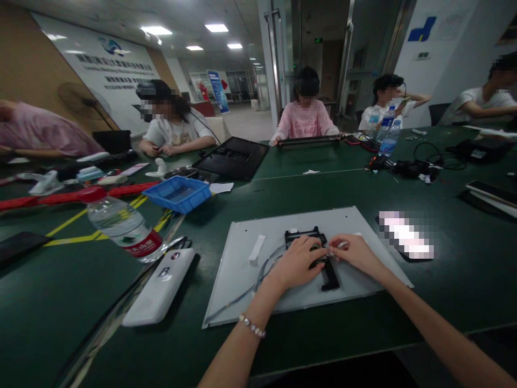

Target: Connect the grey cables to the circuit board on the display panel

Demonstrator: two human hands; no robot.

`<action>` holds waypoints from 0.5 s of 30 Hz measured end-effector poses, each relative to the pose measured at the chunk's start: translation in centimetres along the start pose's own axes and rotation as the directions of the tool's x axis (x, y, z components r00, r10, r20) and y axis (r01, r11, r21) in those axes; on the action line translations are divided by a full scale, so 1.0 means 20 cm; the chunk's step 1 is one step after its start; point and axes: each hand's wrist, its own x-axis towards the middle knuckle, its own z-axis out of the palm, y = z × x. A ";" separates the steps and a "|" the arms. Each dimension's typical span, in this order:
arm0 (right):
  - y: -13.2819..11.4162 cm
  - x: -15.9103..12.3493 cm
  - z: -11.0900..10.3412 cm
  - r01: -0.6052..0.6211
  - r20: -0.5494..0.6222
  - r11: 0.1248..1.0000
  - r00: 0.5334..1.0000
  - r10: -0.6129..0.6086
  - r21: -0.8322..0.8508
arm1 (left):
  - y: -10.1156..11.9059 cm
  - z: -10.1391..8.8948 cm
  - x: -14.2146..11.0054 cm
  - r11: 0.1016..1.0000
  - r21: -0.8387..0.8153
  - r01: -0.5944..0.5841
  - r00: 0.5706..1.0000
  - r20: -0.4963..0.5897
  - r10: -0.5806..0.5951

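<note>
A black plastic frame (330,275) with a dark bar along its far side lies on a light grey flat panel (242,280) in front of me. My left hand (301,258), a beaded bracelet at its wrist, is closed over the middle of this frame. Just to the right, my right hand (353,253) pinches at the frame's edge, its fingertips meeting those of the left. Whatever is between them is too small to make out. Grey cables (262,272) run from under my left hand to the panel's near-left corner. A white strip (257,249) lies left of the frame.
A glowing phone (406,235) lies right of the panel. To the left are a white power bank (159,288), a tilted water bottle (125,226) and a blue tray (177,195). Several people sit across the green table (283,191), near a black panel (234,158) and more bottles (390,141).
</note>
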 end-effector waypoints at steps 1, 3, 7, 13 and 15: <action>-0.01 0.00 0.01 0.040 -0.021 0.996 0.999 -0.042 -0.076 | 0.00 0.00 0.00 1.000 0.008 0.002 1.000 -0.001 -0.002; -0.03 -0.01 0.01 0.109 -0.042 0.972 0.992 -0.120 -0.208 | 0.00 0.00 0.00 1.000 0.023 0.005 1.000 -0.003 -0.005; -0.06 -0.02 0.02 0.162 -0.046 0.937 0.982 -0.185 -0.309 | 0.01 0.00 0.01 0.999 0.048 0.005 1.000 0.002 -0.005; -0.06 -0.03 0.02 0.172 -0.027 0.925 0.981 -0.192 -0.338 | 0.02 0.01 0.01 0.997 0.075 -0.001 1.000 -0.002 0.001; -0.06 -0.03 0.01 0.179 -0.022 0.921 0.980 -0.199 -0.345 | 0.02 0.01 0.00 0.997 0.082 0.000 1.000 -0.009 0.001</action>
